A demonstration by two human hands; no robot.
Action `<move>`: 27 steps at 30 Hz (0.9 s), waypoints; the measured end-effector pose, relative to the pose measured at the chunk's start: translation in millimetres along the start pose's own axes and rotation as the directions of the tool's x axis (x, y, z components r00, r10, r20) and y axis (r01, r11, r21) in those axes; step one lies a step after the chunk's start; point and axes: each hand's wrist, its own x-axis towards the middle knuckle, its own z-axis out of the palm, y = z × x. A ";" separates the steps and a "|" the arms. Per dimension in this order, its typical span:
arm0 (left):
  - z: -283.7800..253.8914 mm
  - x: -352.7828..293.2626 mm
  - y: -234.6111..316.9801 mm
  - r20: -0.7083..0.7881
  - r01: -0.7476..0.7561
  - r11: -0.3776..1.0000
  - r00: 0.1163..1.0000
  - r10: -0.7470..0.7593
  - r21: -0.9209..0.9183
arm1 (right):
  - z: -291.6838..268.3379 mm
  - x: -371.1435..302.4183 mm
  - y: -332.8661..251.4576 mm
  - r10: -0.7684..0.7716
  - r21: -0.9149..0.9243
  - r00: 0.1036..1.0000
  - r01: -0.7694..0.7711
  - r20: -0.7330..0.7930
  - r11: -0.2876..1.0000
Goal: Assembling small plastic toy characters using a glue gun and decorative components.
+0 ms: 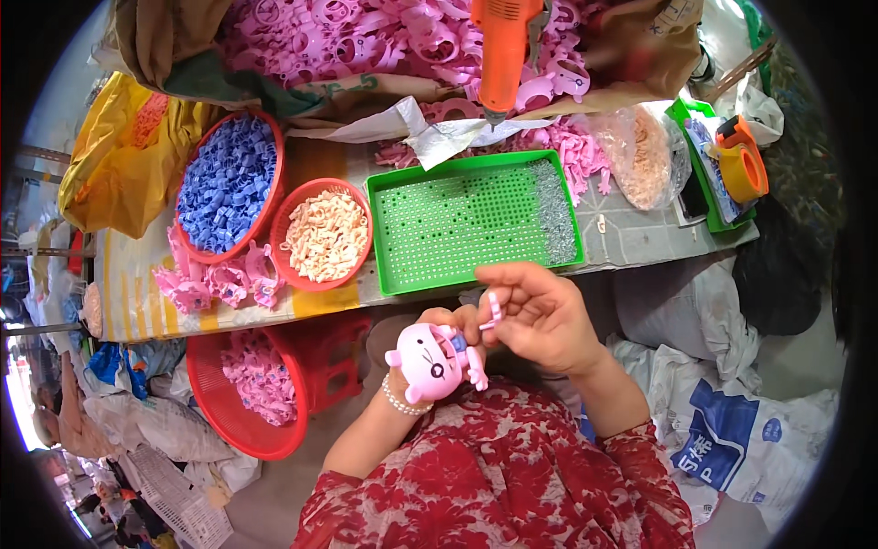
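My left hand (439, 317) is closed around a pink plastic toy body (428, 364) with a round animal face, ears and a small paw-like limb; the toy hides much of the palm. Inside its opening shows a blue part (458, 343). Just to the right, my right hand (546, 322) pinches a small pink plastic piece (495, 307) between thumb and fingers, close to my left fingertips. Both hands are in front of my lap, below the near edge of a green perforated tray (389, 282). Small metal screws (555, 210) lie heaped at the tray's right end.
An orange power screwdriver (503, 55) hangs above the tray. Left stand red baskets of blue parts (227, 188) and cream parts (326, 236). Pink parts (366, 37) fill a sack behind. Lower left is a red basket (203, 393); a green box (732, 220) holds tape at right.
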 end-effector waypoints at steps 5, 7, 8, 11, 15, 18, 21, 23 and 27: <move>1.5 4.6 -2.7 0.220 -0.015 0.989 0.974 0.048 -0.149 | -8.7 0.1 14.5 -0.160 -0.254 0.972 0.201 0.172 0.946; -3.9 -1.4 -5.9 0.093 -0.081 0.996 0.993 0.078 0.023 | -5.0 1.1 12.6 -0.162 -0.274 0.973 0.202 0.162 0.940; -4.7 -3.2 -6.7 -0.028 -0.122 0.972 0.991 0.130 0.201 | -2.3 1.9 10.7 -0.165 -0.294 0.975 0.204 0.152 0.934; -14.9 -1.6 -5.2 -0.025 -0.074 0.983 0.997 0.079 0.168 | 4.4 4.5 3.0 -0.278 -0.492 0.937 0.348 0.211 0.798; -4.9 -1.2 -3.2 0.007 -0.056 0.982 0.998 0.056 0.179 | 4.3 3.0 6.4 -0.328 -0.554 0.927 0.373 0.184 0.744; -2.7 -4.1 -4.4 -0.032 -0.047 0.995 0.998 0.050 0.084 | 2.1 2.1 7.7 -0.285 -0.553 0.942 0.334 0.176 0.763; 12.3 1.8 -1.5 0.141 -0.016 0.992 0.989 0.034 -0.128 | -0.9 3.0 12.3 -0.320 -0.589 0.923 0.382 0.212 0.712; -1.2 -3.3 -2.1 0.090 -0.016 0.995 0.996 0.024 -0.094 | 0.3 3.2 14.9 -0.404 -0.590 0.895 0.433 0.190 0.681; -2.7 -6.0 -3.8 0.061 -0.034 0.999 0.998 0.034 0.003 | -4.7 2.0 16.7 -0.303 -0.507 0.944 0.326 0.131 0.798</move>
